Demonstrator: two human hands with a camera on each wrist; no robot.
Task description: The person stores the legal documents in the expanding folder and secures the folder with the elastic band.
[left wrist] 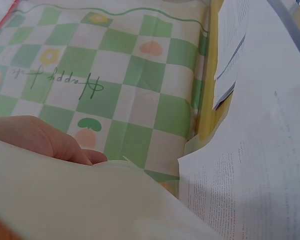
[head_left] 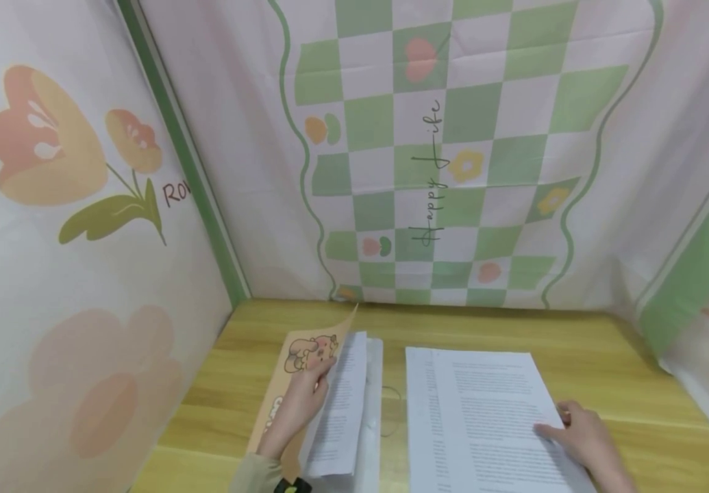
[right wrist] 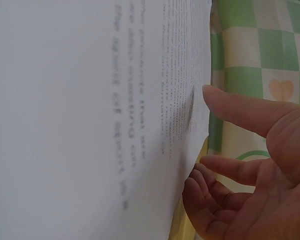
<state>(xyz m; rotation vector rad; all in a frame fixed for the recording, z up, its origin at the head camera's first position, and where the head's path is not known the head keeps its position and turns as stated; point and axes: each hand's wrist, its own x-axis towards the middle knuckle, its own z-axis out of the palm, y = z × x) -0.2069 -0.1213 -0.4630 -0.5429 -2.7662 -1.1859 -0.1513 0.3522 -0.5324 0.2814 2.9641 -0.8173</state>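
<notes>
My left hand (head_left: 301, 405) pinches the lifted orange cover (head_left: 279, 373) of a folder, printed with a cartoon animal. In the left wrist view, the cover's pale inner side (left wrist: 90, 195) hides most of that hand (left wrist: 45, 140). Printed sheets (head_left: 344, 411) lie inside the folder, over a whitish sleeve (head_left: 374, 383). To the right is a stack of printed papers (head_left: 490, 418). At its right edge is my right hand (head_left: 588, 438), thumb extended over the top page and the other fingers loosely bent beside the edge, as the right wrist view shows (right wrist: 255, 165).
A wood-grain table (head_left: 625, 356) carries the folder and papers. A thin loop of cord or thread (head_left: 399, 397) lies between them. Behind hangs a green-and-white checked cloth (head_left: 446, 157); a flowered cloth (head_left: 64, 274) borders the left side and another (head_left: 705, 274) the right.
</notes>
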